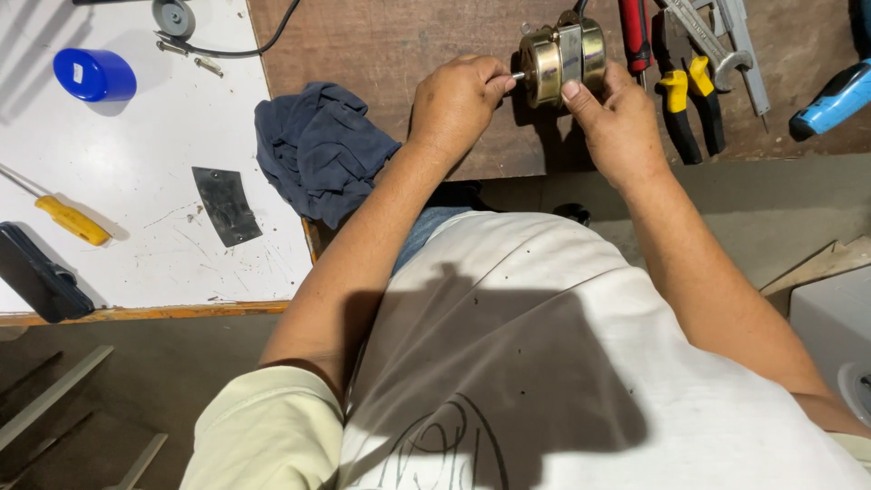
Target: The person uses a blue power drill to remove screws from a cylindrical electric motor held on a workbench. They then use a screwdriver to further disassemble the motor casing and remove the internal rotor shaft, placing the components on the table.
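Brown counter (381,36) up top, white board (136,154) laid over its left part, edge running down past the cloth.

Dark blue cloth (318,150) crumpled across the seam between board and bare wood, just left of the left forearm.

Small brass-coloured motor (562,53) held above the counter's near edge, top centre of view, shaft pointing left, black cable leaving its top.

Left hand (458,100) closed, fingertips pinching the shaft end (515,76). Right hand (617,118) wrapped round the motor body from the right side, thumb pressed on the front face, remaining fingers hidden behind the housing.

Right of the motor, near the right hand: red-handled screwdriver (635,36), pliers with yellow-and-black grips (689,109), adjustable wrench (712,36), metal caliper (748,54). Blue tool handle (835,100) at far right, rest out of frame.

On the white board, well apart from both hands: black flat case (36,272) at left edge, dark curved metal plate (225,204), yellow-handled screwdriver (68,218), blue cap (93,74), grey round disc (172,16) with a black cable (245,50) beside it, two small screws (207,65) near that.
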